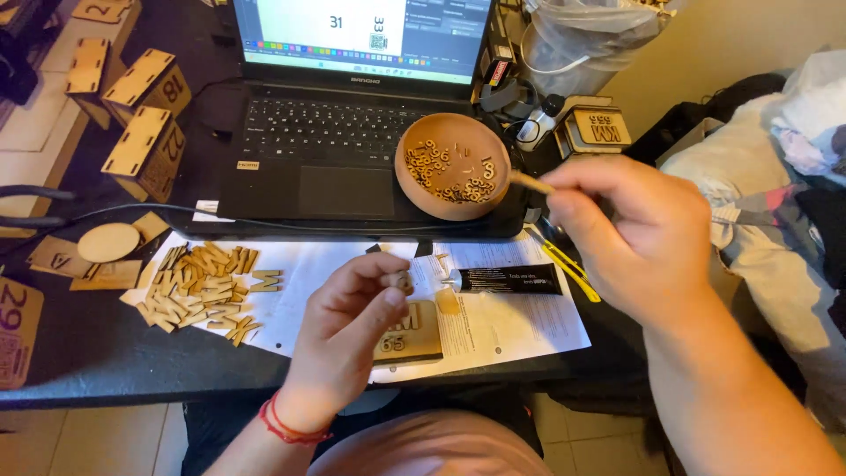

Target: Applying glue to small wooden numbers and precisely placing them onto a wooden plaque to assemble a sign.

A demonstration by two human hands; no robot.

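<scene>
Dark desk with an open laptop [352, 106] at its back edge: just in front of it the left hand [352, 322] pinches a tiny wooden cutout [404, 282] over a small wooden plaque [410, 335] — light, thin, probably brittle, best held by its edges. Right of the laptop, the right hand [639, 234] is closed around a slim wooden stick [531, 182] — stiff and light — its tip near a wooden bowl [414, 189].

Wooden plaque [407, 339] half hidden behind left hand [352, 330]; tiny pinched piece indistinct.
</scene>
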